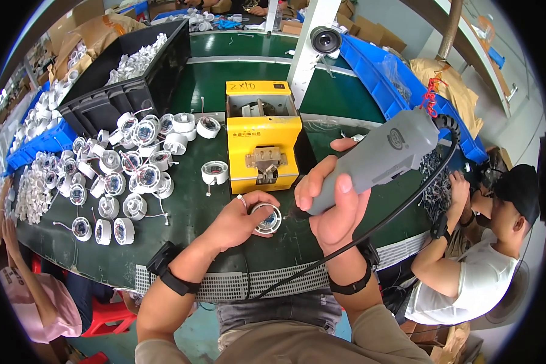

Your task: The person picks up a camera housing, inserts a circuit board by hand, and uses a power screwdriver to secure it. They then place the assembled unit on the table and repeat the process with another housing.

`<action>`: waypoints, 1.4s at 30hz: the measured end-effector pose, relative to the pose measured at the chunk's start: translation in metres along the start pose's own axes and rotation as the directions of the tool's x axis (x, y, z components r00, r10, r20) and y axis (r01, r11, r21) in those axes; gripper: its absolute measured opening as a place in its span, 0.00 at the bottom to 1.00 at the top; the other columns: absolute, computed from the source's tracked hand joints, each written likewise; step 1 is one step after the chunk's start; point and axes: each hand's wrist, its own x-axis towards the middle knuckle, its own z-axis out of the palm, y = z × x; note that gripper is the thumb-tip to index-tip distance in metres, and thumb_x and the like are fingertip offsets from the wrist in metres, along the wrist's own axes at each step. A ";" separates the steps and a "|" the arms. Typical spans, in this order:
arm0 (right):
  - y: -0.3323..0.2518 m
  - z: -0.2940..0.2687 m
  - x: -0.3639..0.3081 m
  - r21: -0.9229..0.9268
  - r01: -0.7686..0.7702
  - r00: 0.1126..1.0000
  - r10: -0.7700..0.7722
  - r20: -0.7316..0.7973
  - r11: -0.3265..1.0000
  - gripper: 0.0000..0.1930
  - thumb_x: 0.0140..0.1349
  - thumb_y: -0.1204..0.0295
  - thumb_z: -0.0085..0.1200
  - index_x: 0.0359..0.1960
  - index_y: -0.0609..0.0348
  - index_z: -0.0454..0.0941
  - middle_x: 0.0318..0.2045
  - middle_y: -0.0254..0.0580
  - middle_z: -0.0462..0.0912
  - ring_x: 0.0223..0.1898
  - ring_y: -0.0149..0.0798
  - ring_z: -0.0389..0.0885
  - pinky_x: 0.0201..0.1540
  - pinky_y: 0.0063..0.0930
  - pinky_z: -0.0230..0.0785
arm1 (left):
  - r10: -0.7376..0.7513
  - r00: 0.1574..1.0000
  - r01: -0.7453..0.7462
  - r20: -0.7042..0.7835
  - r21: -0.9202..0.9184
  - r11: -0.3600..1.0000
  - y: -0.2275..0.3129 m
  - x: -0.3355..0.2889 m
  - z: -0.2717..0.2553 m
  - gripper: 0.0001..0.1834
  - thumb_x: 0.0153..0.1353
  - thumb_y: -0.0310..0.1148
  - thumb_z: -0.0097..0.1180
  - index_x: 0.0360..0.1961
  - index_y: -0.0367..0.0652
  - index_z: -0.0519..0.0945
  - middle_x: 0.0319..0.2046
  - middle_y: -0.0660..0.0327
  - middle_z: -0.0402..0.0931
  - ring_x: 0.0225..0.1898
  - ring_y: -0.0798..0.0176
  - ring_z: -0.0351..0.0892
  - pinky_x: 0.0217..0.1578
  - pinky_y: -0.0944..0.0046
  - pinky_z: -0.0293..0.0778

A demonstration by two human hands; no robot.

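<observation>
I see the left hand pinching a round white plastic housing at the flat green bench, the right hand curling its fingers round a grey cylindrical power driver; tilted, that driver could skid, wrenching the housing loose

The left forearm comes in from the near left and slants far and rightward to the left hand, which is held low near the middle, its back largely in view, fingers bent and thumb reaching rightward in a pinching hold. The right forearm rises from the near right, wrist bent slightly left, to the right hand, held to the right of the left one, its fingers curled in a firm grip and its thumb pointing far.
</observation>
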 end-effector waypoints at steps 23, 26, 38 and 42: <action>0.007 -0.008 -0.003 0.004 -0.032 0.999 0.032 -0.021 0.999 0.27 0.60 0.57 0.52 0.51 0.65 0.59 0.18 0.39 0.70 0.14 0.32 0.68 0.18 0.27 0.65 | 0.265 0.945 -0.220 -0.190 0.228 0.949 0.006 -0.006 0.004 0.10 0.53 0.20 0.57 0.37 0.40 0.74 0.34 0.66 0.75 0.37 0.72 0.73 0.40 0.72 0.71; 0.010 -0.008 -0.003 0.008 -0.024 1.000 0.024 -0.018 1.000 0.27 0.60 0.57 0.52 0.51 0.66 0.59 0.18 0.39 0.70 0.14 0.32 0.68 0.18 0.27 0.65 | 0.314 0.936 -0.272 -0.158 0.237 0.933 0.006 -0.006 0.006 0.11 0.52 0.20 0.59 0.37 0.41 0.75 0.35 0.66 0.75 0.37 0.73 0.73 0.40 0.72 0.70; 0.006 -0.010 -0.002 0.035 -0.014 0.999 0.015 -0.042 0.999 0.28 0.58 0.58 0.54 0.51 0.65 0.59 0.18 0.39 0.70 0.14 0.33 0.68 0.18 0.27 0.66 | 0.446 0.872 -0.336 -0.201 0.416 0.845 0.007 -0.008 0.011 0.15 0.50 0.19 0.58 0.41 0.40 0.77 0.36 0.61 0.76 0.35 0.68 0.76 0.36 0.70 0.73; 0.007 -0.013 -0.004 0.033 -0.022 0.999 0.023 -0.041 0.999 0.29 0.58 0.57 0.55 0.51 0.66 0.58 0.18 0.40 0.71 0.14 0.33 0.68 0.18 0.27 0.65 | 0.633 0.758 -0.390 -0.159 0.667 0.635 0.018 -0.012 0.017 0.18 0.44 0.16 0.55 0.40 0.41 0.77 0.36 0.58 0.75 0.35 0.58 0.78 0.36 0.67 0.74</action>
